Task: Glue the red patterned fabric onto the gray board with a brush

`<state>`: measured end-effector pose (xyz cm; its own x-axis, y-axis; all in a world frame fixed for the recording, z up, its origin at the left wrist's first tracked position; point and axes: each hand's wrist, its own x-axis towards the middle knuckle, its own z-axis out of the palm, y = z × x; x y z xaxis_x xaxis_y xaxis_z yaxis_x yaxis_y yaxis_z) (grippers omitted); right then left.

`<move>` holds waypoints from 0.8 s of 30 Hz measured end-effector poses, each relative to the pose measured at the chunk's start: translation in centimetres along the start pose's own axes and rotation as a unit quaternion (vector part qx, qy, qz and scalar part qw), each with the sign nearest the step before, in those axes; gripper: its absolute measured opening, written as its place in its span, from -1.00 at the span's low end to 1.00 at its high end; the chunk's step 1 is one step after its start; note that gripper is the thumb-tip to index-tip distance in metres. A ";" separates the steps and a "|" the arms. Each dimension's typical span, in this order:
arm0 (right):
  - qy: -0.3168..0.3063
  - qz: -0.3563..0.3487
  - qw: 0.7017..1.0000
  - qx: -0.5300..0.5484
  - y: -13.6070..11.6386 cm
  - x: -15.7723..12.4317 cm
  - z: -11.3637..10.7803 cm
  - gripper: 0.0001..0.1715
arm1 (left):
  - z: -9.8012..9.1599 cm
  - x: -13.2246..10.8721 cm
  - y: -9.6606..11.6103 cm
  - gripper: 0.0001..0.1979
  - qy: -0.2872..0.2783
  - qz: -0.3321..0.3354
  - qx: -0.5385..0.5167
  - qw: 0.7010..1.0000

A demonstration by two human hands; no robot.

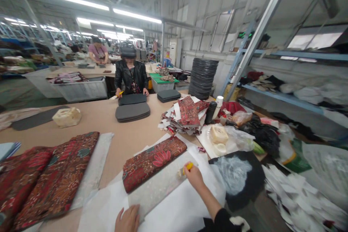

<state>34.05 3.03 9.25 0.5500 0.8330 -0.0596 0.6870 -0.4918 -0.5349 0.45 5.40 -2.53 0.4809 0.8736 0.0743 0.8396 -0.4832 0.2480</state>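
My right hand (195, 178) is closed round the yellow handle of a paintbrush (180, 173). The bristles meet the right part of a pale grey strip (157, 189). Resting at the strip's lower left end is my left hand (127, 219), fingers stretched out and holding nothing. A folded red floral fabric piece (154, 161) lies along the strip's far side, with white paper (174, 212) under both. To the right, a black sheet (251, 174) carries a whitish smear (233, 174).
A pile of patterned pieces (187, 114), bottles (213, 110) and a cut-open container (219, 134) stand beyond. Larger floral fabric (59, 174) lies left. Across the table, a person (130, 76) holds another brush behind stacked dark panels (133, 111). White scraps (304, 199) are heaped right.
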 end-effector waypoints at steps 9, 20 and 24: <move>-0.201 -0.168 0.957 0.125 -10.0 -8.2 8.5 -0.82 | -4.3 2.5 1.4 -0.57 -0.005 -0.179 -0.137 0.974; -0.199 -0.273 0.941 0.002 -11.9 -9.6 7.6 -0.81 | -5.2 1.9 1.7 -0.56 -0.020 -0.228 -0.228 0.946; -0.209 -0.283 0.934 -0.067 -11.6 -10.3 7.9 -0.85 | -5.3 1.7 1.6 -0.57 -0.028 -0.221 -0.218 0.950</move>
<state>16.61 2.18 9.40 -0.1322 0.9816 -0.1379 0.8805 0.0524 -0.4711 1.27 6.42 3.12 0.1283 0.9756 -0.1781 0.7844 0.0100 0.6201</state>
